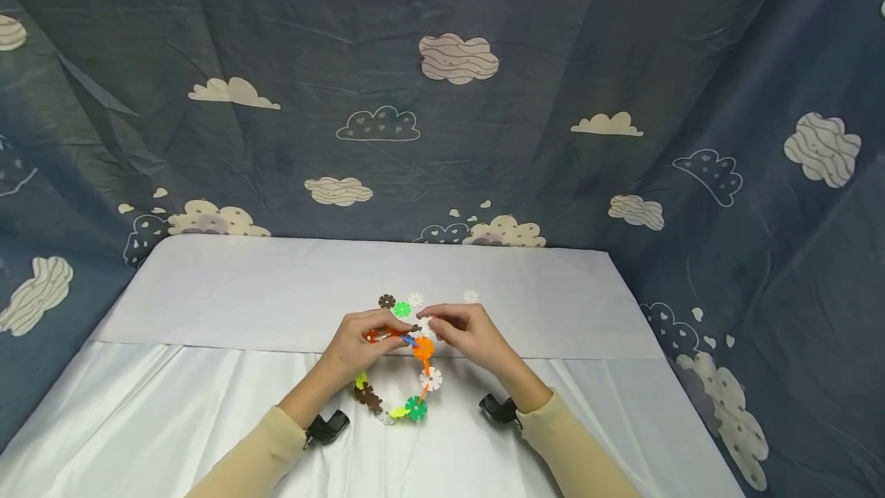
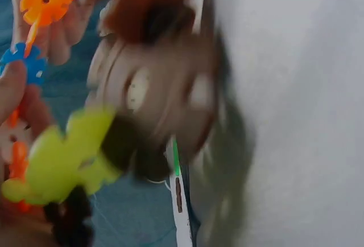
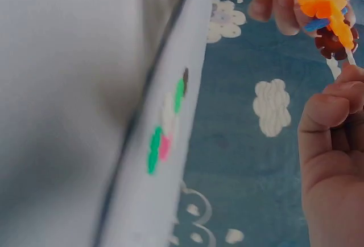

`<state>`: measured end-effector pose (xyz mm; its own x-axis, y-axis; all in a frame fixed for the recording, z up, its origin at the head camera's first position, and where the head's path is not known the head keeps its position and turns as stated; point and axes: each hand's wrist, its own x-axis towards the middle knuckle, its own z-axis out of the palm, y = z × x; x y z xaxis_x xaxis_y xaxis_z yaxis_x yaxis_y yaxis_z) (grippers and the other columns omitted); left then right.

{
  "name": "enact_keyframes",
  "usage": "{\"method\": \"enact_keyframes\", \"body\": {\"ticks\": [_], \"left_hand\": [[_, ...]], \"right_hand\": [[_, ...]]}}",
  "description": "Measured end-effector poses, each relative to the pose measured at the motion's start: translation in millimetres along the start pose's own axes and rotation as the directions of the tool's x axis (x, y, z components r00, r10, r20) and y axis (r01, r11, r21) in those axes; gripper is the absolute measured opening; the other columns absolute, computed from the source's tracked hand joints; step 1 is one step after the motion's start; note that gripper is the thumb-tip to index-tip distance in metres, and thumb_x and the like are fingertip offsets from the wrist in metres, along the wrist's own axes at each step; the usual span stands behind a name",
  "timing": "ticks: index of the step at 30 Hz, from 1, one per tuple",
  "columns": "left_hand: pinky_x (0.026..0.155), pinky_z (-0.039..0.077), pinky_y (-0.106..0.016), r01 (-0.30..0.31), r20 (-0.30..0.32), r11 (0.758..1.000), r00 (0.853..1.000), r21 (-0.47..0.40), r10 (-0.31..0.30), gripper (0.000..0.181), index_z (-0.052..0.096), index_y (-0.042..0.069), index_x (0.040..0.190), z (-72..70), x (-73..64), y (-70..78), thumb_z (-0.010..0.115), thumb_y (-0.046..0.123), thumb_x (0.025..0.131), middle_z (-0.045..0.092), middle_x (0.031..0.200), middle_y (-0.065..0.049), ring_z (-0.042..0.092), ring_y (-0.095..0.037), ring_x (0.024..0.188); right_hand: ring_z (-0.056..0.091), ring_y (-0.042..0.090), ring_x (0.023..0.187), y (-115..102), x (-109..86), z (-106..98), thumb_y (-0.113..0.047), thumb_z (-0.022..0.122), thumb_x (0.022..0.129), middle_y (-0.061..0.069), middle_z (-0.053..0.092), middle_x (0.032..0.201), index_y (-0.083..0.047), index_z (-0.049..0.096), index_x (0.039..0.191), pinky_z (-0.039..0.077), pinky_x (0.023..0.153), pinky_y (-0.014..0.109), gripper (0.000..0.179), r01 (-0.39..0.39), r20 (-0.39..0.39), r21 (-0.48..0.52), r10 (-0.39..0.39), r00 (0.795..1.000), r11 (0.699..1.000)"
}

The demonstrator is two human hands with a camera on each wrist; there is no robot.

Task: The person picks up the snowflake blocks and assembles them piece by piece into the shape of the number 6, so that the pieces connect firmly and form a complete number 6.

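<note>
My left hand (image 1: pixel 356 346) pinches a chain of slotted snowflake discs by a blue disc (image 2: pixel 25 65). The chain loops down in front of me through an orange disc (image 1: pixel 423 348), a white disc (image 1: pixel 431 379), a green disc (image 1: pixel 416 409) and brown discs (image 1: pixel 366 396). Close to the left fingertips is a dark brown disc (image 3: pixel 334 43). My right hand (image 1: pixel 477 335) pinches a white disc (image 1: pixel 426 324), mostly covered by the fingers, against the brown one. Whether those two are joined I cannot tell. A yellow-green disc (image 2: pixel 68 150) hangs blurred near the left wrist.
Beyond the hands, loose discs lie on the white-covered table (image 1: pixel 263 290): a brown one (image 1: pixel 386 301), a light green one (image 1: pixel 402 310) and white ones (image 1: pixel 471 297). The right wrist view also shows a pink disc (image 3: pixel 164 147). A dark cloud-patterned curtain (image 1: pixel 387 167) stands behind the table.
</note>
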<state>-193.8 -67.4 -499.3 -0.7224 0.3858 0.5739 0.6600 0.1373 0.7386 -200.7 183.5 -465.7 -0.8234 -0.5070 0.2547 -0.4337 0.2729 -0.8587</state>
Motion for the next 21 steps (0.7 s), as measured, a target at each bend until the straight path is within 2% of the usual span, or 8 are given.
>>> {"method": "enact_keyframes", "body": {"ticks": [4,6,8,10,13,17,19,21], "left_hand": [[0.088,0.061,-0.021,-0.073,-0.018,0.997,0.997,-0.009,0.073,0.022,0.081,0.010,0.106,0.2,1.8,0.7,0.084,0.000,0.086,0.082,0.101,-0.006,0.076,-0.018,0.093],[0.087,0.061,-0.021,-0.091,-0.020,0.996,0.996,-0.010,0.091,0.022,0.081,0.008,0.105,1.2,2.3,1.5,0.084,-0.001,0.086,0.082,0.100,-0.007,0.076,-0.019,0.092],[0.087,0.061,-0.020,-0.115,-0.021,0.993,0.993,-0.003,0.115,0.022,0.081,0.007,0.104,2.7,2.7,2.5,0.084,-0.003,0.085,0.081,0.100,-0.008,0.076,-0.019,0.092],[0.085,0.061,-0.019,-0.155,-0.026,0.988,0.987,0.022,0.156,0.023,0.081,0.006,0.105,3.9,3.8,4.3,0.084,-0.005,0.085,0.081,0.099,-0.008,0.075,-0.018,0.090],[0.082,0.061,-0.018,-0.243,-0.041,0.968,0.968,0.067,0.246,0.030,0.080,0.006,0.106,3.6,6.6,6.9,0.084,-0.010,0.081,0.079,0.097,-0.007,0.074,-0.017,0.087],[0.080,0.060,-0.016,-0.325,-0.052,0.940,0.942,0.101,0.331,0.037,0.080,0.006,0.106,1.1,8.8,9.1,0.085,-0.015,0.076,0.077,0.094,-0.006,0.071,-0.016,0.083],[0.080,0.060,-0.016,-0.328,-0.048,0.940,0.941,0.098,0.334,0.038,0.080,0.006,0.106,0.3,8.5,10.3,0.085,-0.016,0.076,0.077,0.095,-0.006,0.070,-0.016,0.083],[0.081,0.060,-0.015,-0.313,-0.037,0.945,0.948,0.092,0.317,0.037,0.080,0.007,0.107,0.2,8.0,11.1,0.086,-0.014,0.077,0.078,0.096,-0.005,0.071,-0.015,0.085]], "right_hand": [[0.060,0.018,0.067,-5,-0.1,0,-0.006,0.066,0.104,0.016,0.076,0.091,-0.004,0.078,0.122,0.052,0.062,0.021,0.021,0.134,-0.037,-0.093,-0.138,0.990,0.987],[0.064,0.026,0.070,-6,-0.5,0,-0.005,0.066,0.104,0.014,0.080,0.098,-0.005,0.078,0.120,0.057,0.068,0.023,0.020,0.171,-0.048,-0.123,-0.178,0.983,0.978],[0.067,0.027,0.071,-6,-0.9,0,-0.004,0.067,0.103,0.013,0.081,0.103,-0.004,0.079,0.119,0.059,0.071,0.024,0.020,0.205,-0.058,-0.153,-0.216,0.975,0.967],[0.070,0.024,0.073,-6,-1.0,0,-0.002,0.068,0.102,0.012,0.082,0.106,-0.005,0.079,0.117,0.061,0.072,0.024,0.019,0.235,-0.074,-0.187,-0.252,0.965,0.954],[0.074,0.017,0.078,-8,-0.8,-2,-0.001,0.068,0.102,0.010,0.082,0.108,-0.006,0.079,0.117,0.063,0.076,0.026,0.020,0.267,-0.094,-0.218,-0.293,0.952,0.939],[0.073,0.013,0.077,-12,-1.2,-6,0.000,0.067,0.102,0.011,0.082,0.108,-0.006,0.079,0.117,0.064,0.075,0.027,0.020,0.273,-0.094,-0.191,-0.295,0.951,0.943],[0.071,0.011,0.075,-12,-1.5,-9,0.000,0.067,0.102,0.010,0.082,0.106,-0.005,0.079,0.117,0.064,0.074,0.026,0.020,0.273,-0.089,-0.177,-0.292,0.952,0.946],[0.070,0.009,0.075,-12,-1.4,-10,0.001,0.068,0.101,0.009,0.082,0.105,-0.006,0.079,0.117,0.063,0.074,0.025,0.020,0.287,-0.078,-0.179,-0.305,0.949,0.941]]}}
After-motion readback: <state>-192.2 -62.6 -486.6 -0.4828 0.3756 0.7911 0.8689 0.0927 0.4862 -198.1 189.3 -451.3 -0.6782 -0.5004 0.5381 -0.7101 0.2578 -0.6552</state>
